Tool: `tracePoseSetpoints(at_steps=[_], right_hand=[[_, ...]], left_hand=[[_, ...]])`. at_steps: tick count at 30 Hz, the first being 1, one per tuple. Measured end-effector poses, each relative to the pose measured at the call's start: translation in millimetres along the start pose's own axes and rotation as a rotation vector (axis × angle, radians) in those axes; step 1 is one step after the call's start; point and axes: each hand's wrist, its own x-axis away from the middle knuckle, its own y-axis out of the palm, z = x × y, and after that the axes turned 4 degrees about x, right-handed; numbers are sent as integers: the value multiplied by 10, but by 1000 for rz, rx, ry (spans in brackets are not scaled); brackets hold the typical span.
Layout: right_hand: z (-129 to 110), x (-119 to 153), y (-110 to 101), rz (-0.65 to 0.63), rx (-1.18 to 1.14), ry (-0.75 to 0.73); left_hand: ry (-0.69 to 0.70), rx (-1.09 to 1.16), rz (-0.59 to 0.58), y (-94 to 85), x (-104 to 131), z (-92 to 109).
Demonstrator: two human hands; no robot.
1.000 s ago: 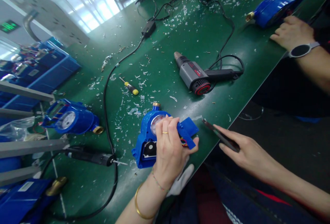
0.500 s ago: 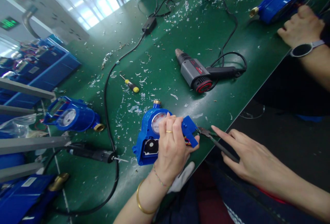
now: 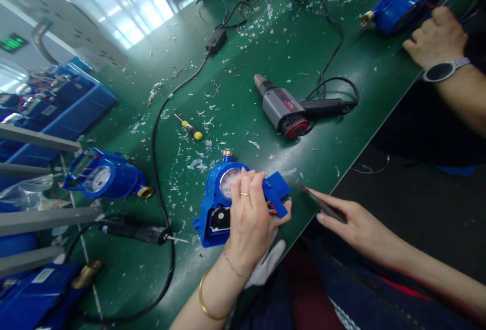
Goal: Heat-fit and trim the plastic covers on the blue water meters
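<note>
Housing of glossy blue plastic [image 3: 213, 191], with a round white dial [image 3: 227, 184] and a brass end [image 3: 228, 154], sits near the edge of the green table [image 3: 235, 102], the left hand [image 3: 249, 213] curled over it, grasping its side beside a flat blue flap [image 3: 278, 187]. The right hand [image 3: 350, 214] clasps dark-handled pliers [image 3: 323, 204], their tips blurred, just beside that flap. To my eye the housing is stiff, perhaps slick, and weighted by brass; the coloured wires [image 3: 271, 208] look fragile, so its broad body is the safer hold.
</note>
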Motion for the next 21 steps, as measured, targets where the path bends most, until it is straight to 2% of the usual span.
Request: tracePoseSetpoints(at_steps=[2,4,6,8,10,12,13,15,17,20,21], right_hand=[[40,-61,-35,148,63,28],[77,-157,-57,301,324,11],[85,-304,-56,376,579,-61],[48,-483,-46,424,697,-157],[-27,-629,-52,487,690,-261],[-111,-677,-71,546,560,-339],[-145,-658,-72,531,456,-355],[-182,-563,-16,335,192,-327],[-179,-477,172,-29,-92,-245],[-171,-607,685,-321,-601,-240],[-196,-738,867,-482,-756,-218]], left_hand=[[-32,15,4,4,-7,2],[-62,25,11,15,-5,5],[-71,22,11,25,-1,11],[-65,11,11,24,1,18],[-75,-16,33,0,0,25],[-117,-68,78,-52,-1,30],[-147,-103,103,-85,1,28],[-209,-167,140,-154,18,9],[-254,-207,159,-201,64,-47],[-248,-230,199,-195,169,-234],[-251,-232,224,-182,199,-325]])
